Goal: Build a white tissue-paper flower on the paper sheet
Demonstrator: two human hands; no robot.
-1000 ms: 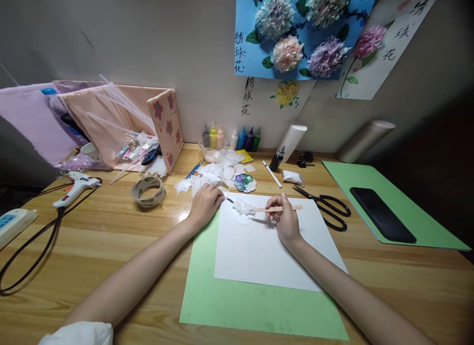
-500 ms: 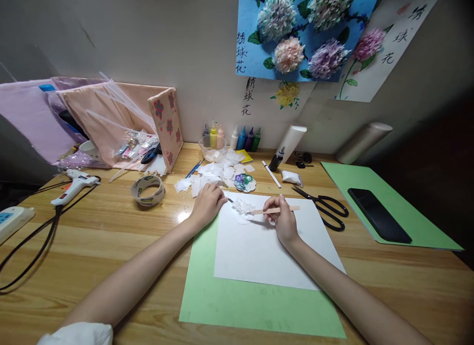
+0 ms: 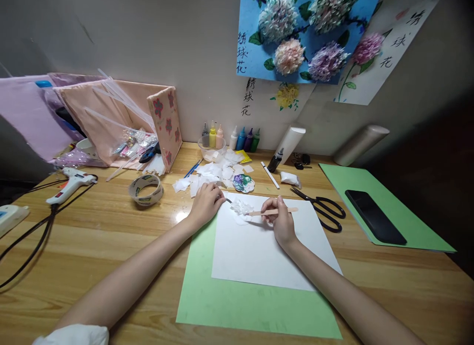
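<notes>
A white sheet [image 3: 266, 251] lies on a green sheet [image 3: 237, 305] on the wooden desk. Near the white sheet's top edge sits a small cluster of crumpled white paper pieces [image 3: 241, 206]. My right hand [image 3: 281, 221] is closed on a flat wooden stick [image 3: 289, 211] whose tip presses into the cluster. At the sheet's top left corner, my left hand [image 3: 206, 202] pinches a thin dark tool [image 3: 228, 200], its tip just left of the cluster.
Loose white paper squares [image 3: 211, 174], a small paint palette [image 3: 243, 183], paint bottles [image 3: 229, 137], tape roll [image 3: 146, 189], glue gun [image 3: 70, 183] and black scissors [image 3: 322, 209] lie around. A phone [image 3: 374, 216] rests on another green sheet at right.
The stick has slid slightly left into the paper cluster with my right hand. The view has drifted a little; my left hand stays put.
</notes>
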